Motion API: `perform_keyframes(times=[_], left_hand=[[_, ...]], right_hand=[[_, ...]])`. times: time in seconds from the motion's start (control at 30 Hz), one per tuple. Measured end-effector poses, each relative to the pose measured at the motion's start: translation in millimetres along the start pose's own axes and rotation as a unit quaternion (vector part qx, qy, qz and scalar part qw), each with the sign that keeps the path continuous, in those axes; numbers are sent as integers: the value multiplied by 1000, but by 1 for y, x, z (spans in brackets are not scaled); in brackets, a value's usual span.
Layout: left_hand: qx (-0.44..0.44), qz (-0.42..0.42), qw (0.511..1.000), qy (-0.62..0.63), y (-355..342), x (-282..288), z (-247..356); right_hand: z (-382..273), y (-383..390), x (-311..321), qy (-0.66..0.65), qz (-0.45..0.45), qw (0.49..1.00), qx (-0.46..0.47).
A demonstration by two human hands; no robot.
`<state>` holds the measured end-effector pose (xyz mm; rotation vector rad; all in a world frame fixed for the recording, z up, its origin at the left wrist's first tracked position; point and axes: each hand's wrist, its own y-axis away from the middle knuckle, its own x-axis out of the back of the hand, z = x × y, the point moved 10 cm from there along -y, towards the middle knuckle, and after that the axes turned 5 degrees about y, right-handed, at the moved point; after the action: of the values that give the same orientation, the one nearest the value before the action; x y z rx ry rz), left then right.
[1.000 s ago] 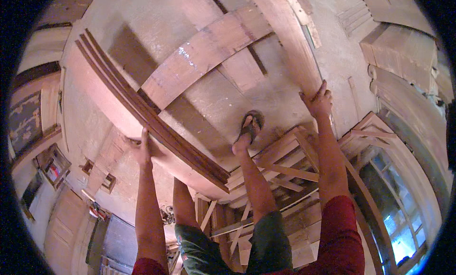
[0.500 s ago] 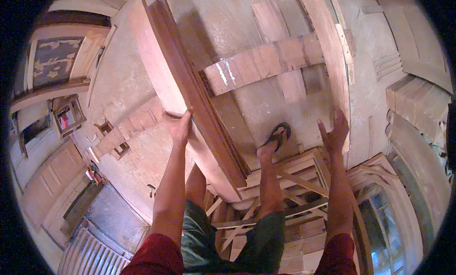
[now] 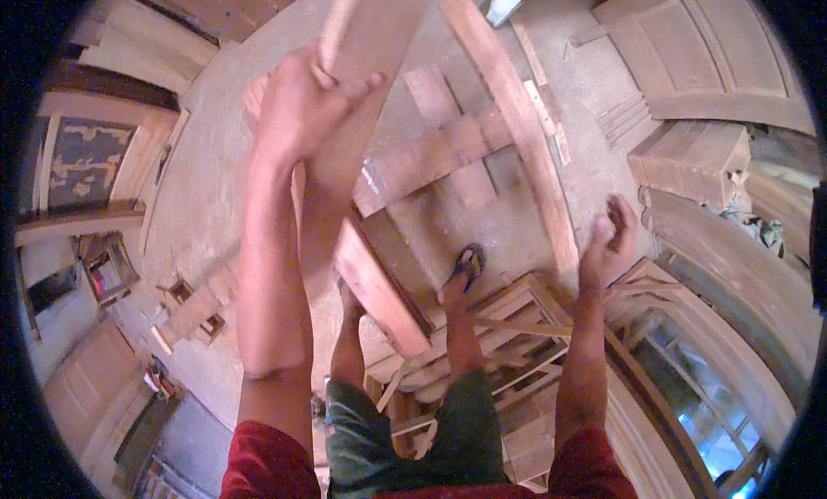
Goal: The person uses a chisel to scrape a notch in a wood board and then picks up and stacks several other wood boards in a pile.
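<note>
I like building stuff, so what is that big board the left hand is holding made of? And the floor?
The board looks like bare, unpainted wood: pale reddish-brown, flat, with faint grain. The left hand grips its edge. The floor looks like rough concrete or packed earth, dusty grey-tan; which one is hard to tell.

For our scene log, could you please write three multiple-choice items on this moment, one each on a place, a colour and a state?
1. Where is the left hand?
A. On the raised plank
B. On the floor
C. On the sandal

2. What colour are the sleeves?
A. Blue
B. Red
C. White

3. How is the right hand?
A. Closed on a plank
B. Flat on the frame
C. Open and holding nothing

Key: 1 A, the fingers lie over the plank's edge; 2 B, both sleeves at the lower edge are red; 3 C, its fingers are loosely curled in the air above the wooden frame, with nothing in them.
</note>
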<state>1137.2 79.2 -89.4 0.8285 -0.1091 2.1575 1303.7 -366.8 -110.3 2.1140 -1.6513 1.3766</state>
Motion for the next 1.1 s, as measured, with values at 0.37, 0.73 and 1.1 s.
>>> perform_keyframes(times=[0.37,0.73,1.1], left_hand=[[-435,-88,844,-303,70,-200,-2],[-443,-208,771,-407,53,-430,-176],[160,55,959,226,22,-434,-297]], right_hand=[[195,173,112,-610,-35,573,-547],[307,549,-34,-202,-1,481,-853],[454,595,-125,-316,220,550,-741]])
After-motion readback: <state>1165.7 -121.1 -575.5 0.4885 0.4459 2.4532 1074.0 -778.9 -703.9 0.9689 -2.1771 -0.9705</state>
